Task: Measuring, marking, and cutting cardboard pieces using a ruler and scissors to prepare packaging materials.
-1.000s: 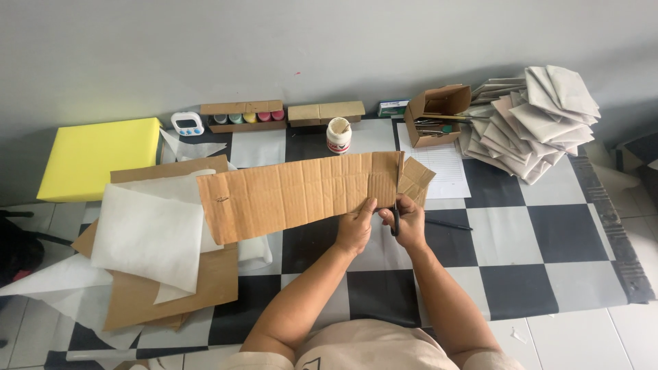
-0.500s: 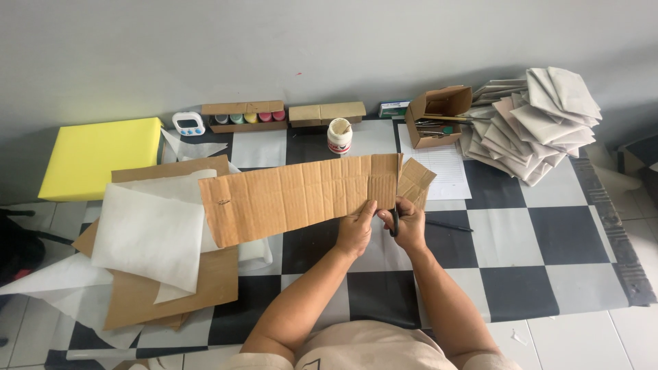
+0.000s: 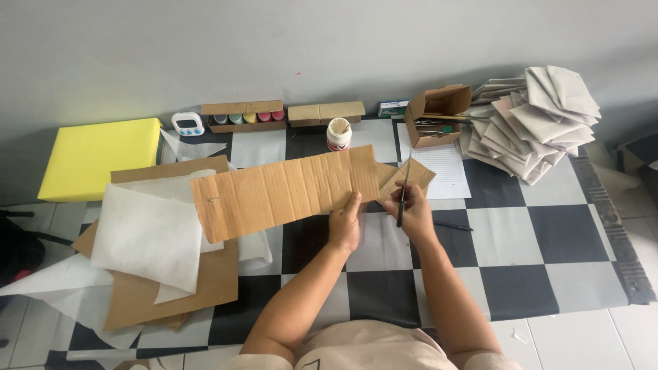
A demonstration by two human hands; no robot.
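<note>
Scissors (image 3: 403, 199) edge-on, mostly hidden in right hand (image 3: 412, 214), against cardboard strip (image 3: 288, 192).

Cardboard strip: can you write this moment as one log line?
left hand holds cardboard strip | right hand holds scissors at strip's right end | cut piece beside blades

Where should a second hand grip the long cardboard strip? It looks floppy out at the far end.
Probably the free left end of the cardboard strip, taken from the left with a pinch on its lower edge. The left hand holds only the right end, beside the scissors in the right hand, so the long span hangs unsupported.
</note>
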